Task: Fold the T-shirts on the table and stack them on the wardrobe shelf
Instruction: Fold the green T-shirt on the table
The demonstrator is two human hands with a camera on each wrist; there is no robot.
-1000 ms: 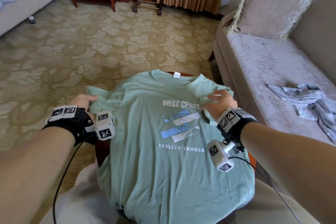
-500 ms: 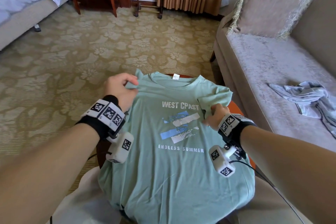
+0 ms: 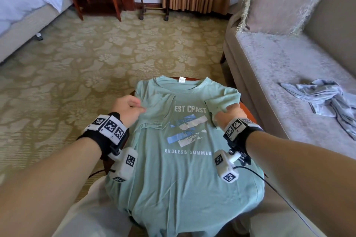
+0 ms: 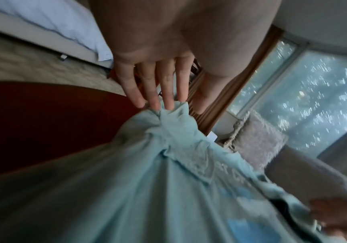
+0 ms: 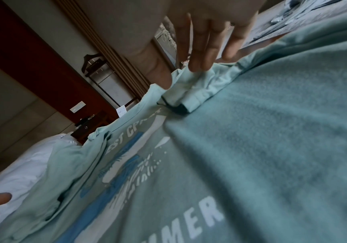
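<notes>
Head view: a green T-shirt (image 3: 185,169) covers the round table (image 3: 248,109), hem hanging over the near edge. Left wrist view: left hand (image 4: 158,74), fingers straight, touches the folded-in left sleeve. Right wrist view: right hand (image 5: 205,41) pinches the right sleeve.

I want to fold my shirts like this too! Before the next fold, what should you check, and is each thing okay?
1. Green T-shirt lies face up on the round table: ok.
2. Left sleeve folded in over the chest, covering the W of the print: ok.
3. Right sleeve folded in: ok, though bunched where the right hand pinches it.
4. Left hand grip on the sleeve: cannot tell; its straight fingers only touch the cloth edge.
5. Hem flat on the table: not ok, it hangs over the near edge.
6. Grey garment on the sofa folded: not ok.
</notes>
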